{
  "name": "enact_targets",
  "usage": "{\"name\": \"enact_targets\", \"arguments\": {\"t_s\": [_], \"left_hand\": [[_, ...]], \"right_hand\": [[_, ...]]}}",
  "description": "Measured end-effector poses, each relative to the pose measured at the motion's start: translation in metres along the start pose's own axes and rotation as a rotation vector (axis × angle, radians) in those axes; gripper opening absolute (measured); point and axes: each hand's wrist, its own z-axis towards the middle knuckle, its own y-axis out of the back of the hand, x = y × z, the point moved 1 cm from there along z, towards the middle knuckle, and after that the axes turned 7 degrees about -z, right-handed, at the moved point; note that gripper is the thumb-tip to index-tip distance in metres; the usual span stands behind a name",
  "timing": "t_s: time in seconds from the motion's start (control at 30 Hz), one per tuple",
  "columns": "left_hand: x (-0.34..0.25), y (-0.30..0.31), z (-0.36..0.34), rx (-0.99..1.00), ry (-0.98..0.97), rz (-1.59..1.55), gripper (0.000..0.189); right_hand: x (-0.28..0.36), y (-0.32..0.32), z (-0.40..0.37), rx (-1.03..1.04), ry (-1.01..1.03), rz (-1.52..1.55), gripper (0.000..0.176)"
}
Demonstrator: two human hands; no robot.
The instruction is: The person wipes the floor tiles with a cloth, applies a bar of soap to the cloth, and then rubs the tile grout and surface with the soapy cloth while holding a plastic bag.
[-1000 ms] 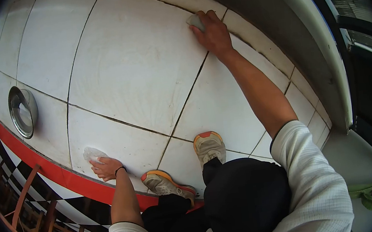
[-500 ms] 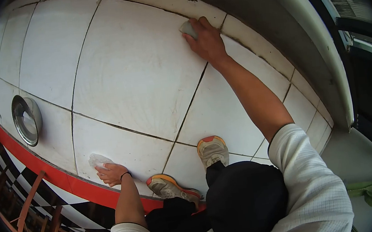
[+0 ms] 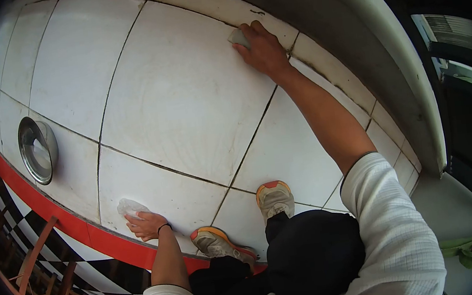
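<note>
Head view: the right hand (image 3: 263,50) is stretched out to the far side of the tiled floor (image 3: 172,96), its fingers and thumb clamped on a small pale pad (image 3: 240,38). Most of the pad shows on the left of the fingers, close to the seam along the wall (image 3: 343,13); its long axis is hard to tell. The left hand (image 3: 149,225), well apart from it, is down by the floor's red edge (image 3: 113,248), its fingers close together against crumpled clear plastic (image 3: 132,207); whether they grip or only press it, I cannot tell. Beyond the plastic, near the same edge, is a metal bowl (image 3: 50,144) with something whitish inside.
</note>
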Motion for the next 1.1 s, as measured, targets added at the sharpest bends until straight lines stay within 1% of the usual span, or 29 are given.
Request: {"name": "enact_targets", "arguments": {"t_s": [0.03,0.1,0.2,0.23,0.33,0.43,0.47,0.53,0.6,0.63,0.7,0.73,0.77,0.83,0.9,1.0,1.1], "left_hand": [[0.002,0.0,-0.001,0.004,0.004,-0.004,0.052],[0.001,-0.004,-0.001,-0.011,-0.012,-0.001,0.051],[0.003,-0.004,-0.007,-0.012,0.0,0.012,0.05],[0.003,-0.005,-0.006,-0.015,-0.003,0.013,0.05],[0.007,0.0,-0.002,-0.006,-0.01,0.033,0.05],[0.001,0.002,-0.004,0.022,0.012,0.033,0.051],[0.0,0.004,-0.001,0.035,0.013,0.035,0.051],[-0.002,0.004,0.0,0.032,0.009,0.04,0.051],[-0.003,0.005,-0.003,0.049,0.017,0.04,0.051],[-0.004,0.006,-0.002,0.06,0.021,0.036,0.051],[-0.001,0.003,-0.005,0.051,0.024,0.037,0.051],[0.001,-0.001,-0.005,0.03,0.013,0.041,0.051],[0.003,-0.001,-0.003,0.006,-0.003,0.044,0.05],[-0.003,0.005,-0.002,0.051,0.022,0.036,0.051],[-0.005,0.012,-0.003,0.085,0.032,0.046,0.051],[-0.008,0.015,0.0,0.094,0.029,0.059,0.052],[-0.007,0.012,-0.004,0.076,0.021,0.041,0.053]], "right_hand": [[-0.011,0.003,-0.023,-0.002,0.012,-0.021,0.046],[-0.042,0.003,-0.064,-0.084,0.074,-0.043,0.045],[-0.038,0.009,-0.07,-0.043,0.07,-0.01,0.045],[-0.036,0.002,-0.058,-0.053,0.087,0.001,0.045],[0.011,-0.014,0.006,-0.104,0.071,0.083,0.044],[0.028,-0.021,0.044,-0.021,0.073,0.039,0.044],[0.024,-0.013,0.039,0.047,0.103,0.02,0.045],[0.006,0.003,0.012,0.11,0.099,0.001,0.046],[-0.034,0.005,-0.026,0.04,0.132,0.004,0.047],[-0.038,0.004,-0.031,0.025,0.129,0.011,0.047],[-0.033,0.008,-0.033,-0.002,0.119,0.024,0.047],[-0.029,0.0,-0.022,0.02,0.098,0.017,0.047],[-0.004,-0.001,0.001,0.039,0.073,0.012,0.046],[0.031,-0.016,0.047,-0.009,0.148,0.066,0.045],[0.058,-0.029,0.079,0.051,0.087,0.064,0.044],[0.071,-0.017,0.077,0.135,0.031,0.048,0.045],[0.07,-0.02,0.071,0.108,0.058,0.001,0.044]]}}
